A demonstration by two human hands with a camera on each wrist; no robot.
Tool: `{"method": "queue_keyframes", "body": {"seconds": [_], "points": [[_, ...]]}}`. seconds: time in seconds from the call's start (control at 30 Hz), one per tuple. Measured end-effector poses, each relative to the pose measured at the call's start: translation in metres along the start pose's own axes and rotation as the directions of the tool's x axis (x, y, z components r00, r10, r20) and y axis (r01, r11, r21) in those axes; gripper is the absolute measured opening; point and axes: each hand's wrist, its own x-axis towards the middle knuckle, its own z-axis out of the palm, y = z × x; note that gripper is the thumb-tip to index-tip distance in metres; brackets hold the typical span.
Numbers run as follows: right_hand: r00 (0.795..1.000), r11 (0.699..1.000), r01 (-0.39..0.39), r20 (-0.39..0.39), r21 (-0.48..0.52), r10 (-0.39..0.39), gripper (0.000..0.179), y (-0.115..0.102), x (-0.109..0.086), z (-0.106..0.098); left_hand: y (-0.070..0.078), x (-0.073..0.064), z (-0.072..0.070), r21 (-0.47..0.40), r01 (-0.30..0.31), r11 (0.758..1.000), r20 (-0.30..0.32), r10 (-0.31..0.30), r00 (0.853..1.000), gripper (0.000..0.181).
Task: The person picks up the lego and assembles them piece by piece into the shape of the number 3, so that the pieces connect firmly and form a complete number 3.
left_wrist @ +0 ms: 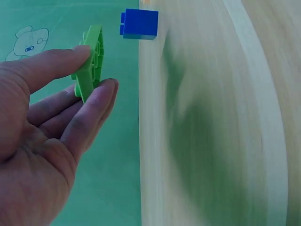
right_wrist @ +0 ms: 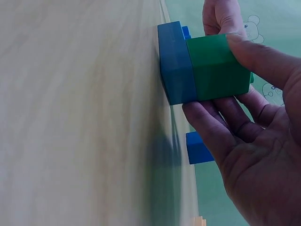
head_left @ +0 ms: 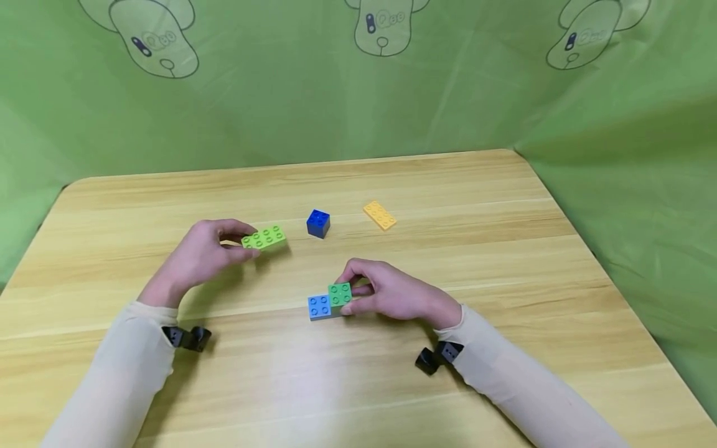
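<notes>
My left hand (head_left: 210,255) pinches a lime-green building plate (head_left: 266,238) between thumb and fingers, a little above the table. In the left wrist view its hollow, ribbed underside shows at the edge of the lime plate (left_wrist: 94,61). My right hand (head_left: 389,291) grips a green two-by-two brick (head_left: 340,294), which sits on one end of a longer light-blue brick (head_left: 319,306). On the other end of the light-blue brick, bare studs show. Whether that brick touches the table I cannot tell. A dark-blue brick (head_left: 318,223) stands beyond and between both hands.
A thin yellow-orange building plate (head_left: 379,215) lies flat to the right of the dark-blue brick. Everything is on a light wooden table (head_left: 448,205). Green cloth (head_left: 269,112) with printed animal heads hangs behind it and along the right side.
</notes>
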Motion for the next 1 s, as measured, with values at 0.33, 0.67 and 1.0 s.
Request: {"method": "queue_keyframes", "body": {"seconds": [0.33,0.67,1.0], "points": [[1.000,1.000,-0.008,-0.010,0.007,0.008,0.030,0.002,-0.001,0.000,0.009,-0.007,0.007,-0.038,-0.054,0.998,-0.028,0.053,0.998,0.040],[1.000,1.000,0.011,-0.005,0.013,-0.010,0.030,0.003,0.000,-0.001,0.015,-0.021,0.011,-0.106,-0.091,0.990,-0.009,0.091,0.996,0.037],[1.000,1.000,-0.005,0.001,0.009,0.005,0.030,0.002,0.002,-0.001,0.018,-0.027,0.018,-0.221,-0.094,0.971,-0.003,0.096,0.995,0.038]]}}
